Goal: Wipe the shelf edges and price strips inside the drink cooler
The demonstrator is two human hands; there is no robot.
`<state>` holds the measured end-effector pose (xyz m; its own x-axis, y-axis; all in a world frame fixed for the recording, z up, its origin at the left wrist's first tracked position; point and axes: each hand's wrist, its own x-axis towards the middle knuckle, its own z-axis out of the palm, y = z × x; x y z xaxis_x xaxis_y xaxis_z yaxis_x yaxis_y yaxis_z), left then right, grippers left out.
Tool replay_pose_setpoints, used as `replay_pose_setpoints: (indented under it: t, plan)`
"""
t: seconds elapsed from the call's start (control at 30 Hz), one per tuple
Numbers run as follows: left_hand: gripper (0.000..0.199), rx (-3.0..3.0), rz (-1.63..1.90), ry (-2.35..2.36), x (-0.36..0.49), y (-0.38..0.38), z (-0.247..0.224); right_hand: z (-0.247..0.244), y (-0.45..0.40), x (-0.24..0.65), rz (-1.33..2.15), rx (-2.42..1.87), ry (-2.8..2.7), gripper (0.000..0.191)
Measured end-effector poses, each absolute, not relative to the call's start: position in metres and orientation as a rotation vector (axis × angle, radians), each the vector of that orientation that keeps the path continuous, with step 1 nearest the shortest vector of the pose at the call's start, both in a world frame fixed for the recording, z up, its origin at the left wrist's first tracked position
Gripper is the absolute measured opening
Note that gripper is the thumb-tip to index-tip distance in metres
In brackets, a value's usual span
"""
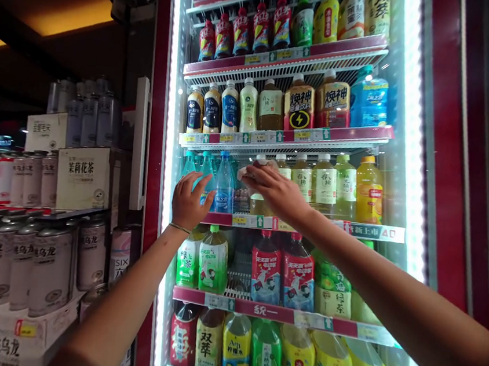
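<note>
A lit drinks cooler (pixel 442 169) with a dark red frame stands in front of me, its shelves lined with bottles. My left hand (pixel 191 200) is raised before the blue bottles (pixel 224 188) of the middle shelf, fingers spread and holding nothing. To its right, my right hand (pixel 272 187) presses a crumpled whitish tissue or cloth (pixel 248 173) under its fingers, in front of the pale-labelled tea bottles (pixel 325 183). Reflections suggest a glass door between my hands and the bottles.
Stacked cans (pixel 52 270) and boxes (pixel 82 177) fill a display at the left. A white vertical handle or bar (pixel 140 143) is beside the cooler's left frame. Red-labelled bottles (pixel 299 273) stand on the shelf below my hands.
</note>
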<state>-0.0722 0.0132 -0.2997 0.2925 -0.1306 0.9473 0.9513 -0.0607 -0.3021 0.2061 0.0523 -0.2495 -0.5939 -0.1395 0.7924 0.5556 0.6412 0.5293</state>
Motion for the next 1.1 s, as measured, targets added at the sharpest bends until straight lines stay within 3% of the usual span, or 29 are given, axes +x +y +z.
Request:
replay_pose_setpoints:
  t: [0.47, 0.63, 1.1]
  plan:
    - [0.038, -1.28, -1.125, -0.796, -0.101, 0.014, -0.323, -0.231, 0.047, 0.168, -1.004, -0.448, -1.792, 0.059]
    - [0.032, -1.24, -1.179, -0.766, -0.103, 0.015, -0.327, -0.235, 0.044, 0.152, -1.11, -0.292, -1.963, 0.055]
    - [0.028, -1.27, -1.256, -0.715, -0.107, 0.016, -0.328, -0.238, 0.049, 0.103, -1.011, -0.278, -1.847, 0.051]
